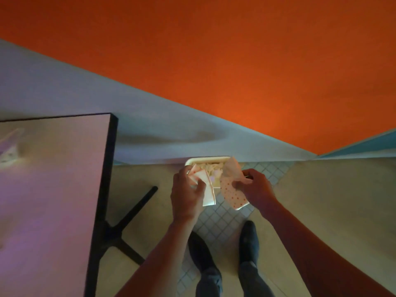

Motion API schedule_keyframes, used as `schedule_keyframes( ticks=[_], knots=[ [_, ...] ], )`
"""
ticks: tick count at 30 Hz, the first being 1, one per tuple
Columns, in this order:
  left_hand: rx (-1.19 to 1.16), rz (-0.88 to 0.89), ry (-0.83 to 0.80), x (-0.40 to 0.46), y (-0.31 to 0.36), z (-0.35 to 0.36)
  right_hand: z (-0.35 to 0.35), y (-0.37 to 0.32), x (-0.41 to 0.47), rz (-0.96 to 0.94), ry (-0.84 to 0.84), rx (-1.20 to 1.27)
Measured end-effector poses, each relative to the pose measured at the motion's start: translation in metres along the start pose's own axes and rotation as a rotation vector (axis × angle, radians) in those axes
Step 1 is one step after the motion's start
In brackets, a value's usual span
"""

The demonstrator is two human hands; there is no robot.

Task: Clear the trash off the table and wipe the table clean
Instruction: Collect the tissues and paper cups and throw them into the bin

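The left hand (pixel 188 195) has its fingers (pixel 198 187) curled round a folded pale napkin (pixel 206 189). The right hand (pixel 256 188) pinches a dotted paper wrapper (pixel 232 195). Both papers hang over the near rim of a white tray (pixel 205 160) that holds crumpled paper or scraps; whether the hands also carry the tray cannot be told. All this is held above the tiled floor (pixel 214 224), off to the right of the tabletop (pixel 55 189) and in front of the person's shoes (pixel 248 241). More trash (pixel 9 150) lies on the tabletop's far left, blurred.

The likely slip is the loose papers sliding from the fingers, or the tray tipping and spilling onto the floor, since each hand is busy with paper. No writing or brand can be read; the wrapper shows only dots.
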State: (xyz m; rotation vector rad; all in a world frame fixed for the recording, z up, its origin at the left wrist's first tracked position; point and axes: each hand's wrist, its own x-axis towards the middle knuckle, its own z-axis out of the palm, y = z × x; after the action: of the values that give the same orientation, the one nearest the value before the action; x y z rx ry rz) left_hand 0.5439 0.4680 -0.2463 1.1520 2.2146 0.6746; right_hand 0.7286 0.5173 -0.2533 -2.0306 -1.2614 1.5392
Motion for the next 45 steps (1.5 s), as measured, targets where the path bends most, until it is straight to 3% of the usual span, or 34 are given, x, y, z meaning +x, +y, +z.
schedule_keyframes(
  ticks=[12,20,26,32,35,45],
  knots=[
    [0.065,0.119,0.054,0.122,-0.137,0.154,0.106,0.089,0.176,-0.213,0.026,-0.183],
    [0.149,0.185,0.026,0.166,-0.195,0.234,0.151,0.139,0.247,-0.168,-0.038,-0.347],
    [0.188,0.026,-0.274,0.181,-0.210,0.253,0.177,0.152,0.272,-0.113,-0.075,-0.481],
    [0.405,-0.051,-0.429,0.190,-0.218,0.263,0.194,0.169,0.284,-0.073,-0.053,-0.495],
    [0.493,-0.056,-0.444,0.188,-0.218,0.265,0.196,0.171,0.281,-0.024,-0.048,-0.491],
    [0.441,-0.104,-0.421,0.166,-0.181,0.224,0.157,0.134,0.236,-0.017,-0.011,-0.408]
  ],
)
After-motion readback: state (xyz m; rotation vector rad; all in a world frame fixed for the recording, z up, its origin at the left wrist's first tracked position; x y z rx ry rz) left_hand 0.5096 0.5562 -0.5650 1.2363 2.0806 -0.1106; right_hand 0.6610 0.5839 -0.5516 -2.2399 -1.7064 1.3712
